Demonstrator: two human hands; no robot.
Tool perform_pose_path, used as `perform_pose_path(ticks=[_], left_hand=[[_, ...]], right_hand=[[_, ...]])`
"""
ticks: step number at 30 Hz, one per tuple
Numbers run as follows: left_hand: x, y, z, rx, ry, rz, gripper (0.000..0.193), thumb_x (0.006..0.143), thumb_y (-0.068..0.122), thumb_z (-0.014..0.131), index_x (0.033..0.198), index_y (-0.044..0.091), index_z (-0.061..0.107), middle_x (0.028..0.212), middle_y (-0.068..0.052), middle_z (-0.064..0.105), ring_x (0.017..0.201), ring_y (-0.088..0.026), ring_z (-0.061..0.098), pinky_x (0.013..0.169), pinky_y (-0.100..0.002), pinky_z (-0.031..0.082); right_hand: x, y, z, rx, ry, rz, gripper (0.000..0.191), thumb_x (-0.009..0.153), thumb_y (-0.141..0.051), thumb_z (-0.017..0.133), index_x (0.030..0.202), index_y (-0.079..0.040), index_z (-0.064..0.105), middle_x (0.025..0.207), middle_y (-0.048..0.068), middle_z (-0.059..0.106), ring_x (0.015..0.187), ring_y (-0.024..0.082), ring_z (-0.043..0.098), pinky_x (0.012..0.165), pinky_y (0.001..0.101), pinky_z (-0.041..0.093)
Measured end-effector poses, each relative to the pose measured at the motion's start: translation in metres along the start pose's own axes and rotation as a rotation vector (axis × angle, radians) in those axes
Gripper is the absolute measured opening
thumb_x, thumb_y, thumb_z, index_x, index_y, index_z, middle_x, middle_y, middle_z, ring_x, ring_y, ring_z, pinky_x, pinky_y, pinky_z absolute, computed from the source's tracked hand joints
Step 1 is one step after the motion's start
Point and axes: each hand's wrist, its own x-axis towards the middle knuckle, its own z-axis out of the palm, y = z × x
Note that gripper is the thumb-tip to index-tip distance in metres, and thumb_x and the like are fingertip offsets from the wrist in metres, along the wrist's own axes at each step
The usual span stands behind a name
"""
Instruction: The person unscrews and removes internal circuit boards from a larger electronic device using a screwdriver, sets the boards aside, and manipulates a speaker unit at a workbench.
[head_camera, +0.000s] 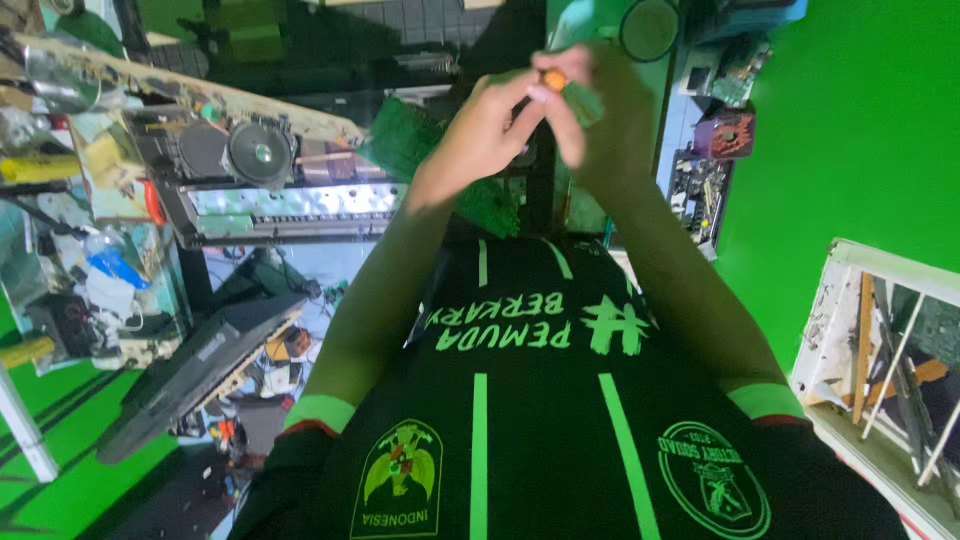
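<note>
- Closest to the camera, a black shirt (540, 430) with green stripes fills the lower frame, and both bare forearms reach away from it.
- Beyond the shirt, the left hand (485, 130) and right hand (600, 110) meet in mid-air, with a small orange piece (553, 78) between their fingertips.
- The left thumb and fingers are pinched closed on the piece. The right hand's fingers curl against it but are blurred, so I cannot tell whether they grip it or only touch it.
- This looks like fine fingertip work on the piece, held clear of any surface. Any further handling calls for a steady pinch and small, slow motions so the piece does not slip out.
- Just behind the hands is a green circuit board (405, 135). An opened machine with a round speaker (260, 155) sits to the left.
- A dark flat panel (200, 365) leans at lower left, and a white frame (880, 330) edges the right.
- There is open room between the arms and toward the green wall (860, 120). The left side is crowded with parts.
</note>
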Motion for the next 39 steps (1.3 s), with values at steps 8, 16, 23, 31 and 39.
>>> perform_pose_path(ticks=[8, 16, 23, 31, 39], left_hand=[[0.004, 0.033, -0.010, 0.080, 0.186, 0.236, 0.020, 0.098, 0.007, 0.070, 0.116, 0.000, 0.065, 0.104, -0.019, 0.072, 0.092, -0.035, 0.072, 0.079, -0.038, 0.058], [0.012, 0.042, -0.013, 0.073, 0.251, 0.129, 0.023, 0.091, 0.009, 0.079, 0.109, 0.002, 0.066, 0.103, -0.015, 0.072, 0.095, -0.032, 0.076, 0.082, -0.036, 0.060], [0.005, 0.034, -0.005, 0.070, 0.187, 0.098, 0.029, 0.096, 0.005, 0.072, 0.125, 0.004, 0.067, 0.111, -0.018, 0.072, 0.097, -0.036, 0.074, 0.083, -0.036, 0.059], [0.004, 0.033, 0.002, 0.061, 0.254, 0.069, 0.035, 0.089, 0.004, 0.073, 0.123, 0.002, 0.066, 0.110, -0.019, 0.072, 0.097, -0.036, 0.074, 0.081, -0.035, 0.059], [-0.001, 0.021, -0.002, 0.093, 0.305, 0.092, 0.027, 0.089, 0.006, 0.074, 0.114, 0.004, 0.064, 0.108, -0.014, 0.073, 0.100, -0.028, 0.079, 0.088, -0.032, 0.063]], right_hand=[[0.003, -0.017, -0.006, -0.052, 0.087, 0.096, 0.035, 0.098, -0.008, 0.079, 0.130, -0.003, 0.066, 0.114, 0.016, 0.065, 0.103, 0.023, 0.068, 0.091, 0.0313, 0.058], [0.011, -0.025, -0.016, 0.048, 0.051, 0.076, 0.038, 0.096, -0.008, 0.077, 0.130, -0.002, 0.060, 0.127, 0.019, 0.062, 0.114, 0.027, 0.067, 0.095, 0.0360, 0.059], [0.011, -0.015, -0.013, -0.264, -0.010, -0.058, 0.043, 0.096, -0.006, 0.076, 0.137, 0.001, 0.064, 0.123, 0.019, 0.062, 0.110, 0.031, 0.063, 0.096, 0.0397, 0.054], [0.005, -0.016, -0.014, -0.062, 0.100, 0.115, 0.032, 0.096, -0.016, 0.080, 0.125, -0.012, 0.066, 0.121, 0.008, 0.069, 0.113, 0.025, 0.070, 0.098, 0.0367, 0.056], [0.001, -0.025, -0.012, -0.163, 0.026, 0.214, 0.039, 0.092, -0.017, 0.078, 0.129, -0.010, 0.068, 0.119, 0.015, 0.067, 0.103, 0.029, 0.069, 0.092, 0.0357, 0.055]])
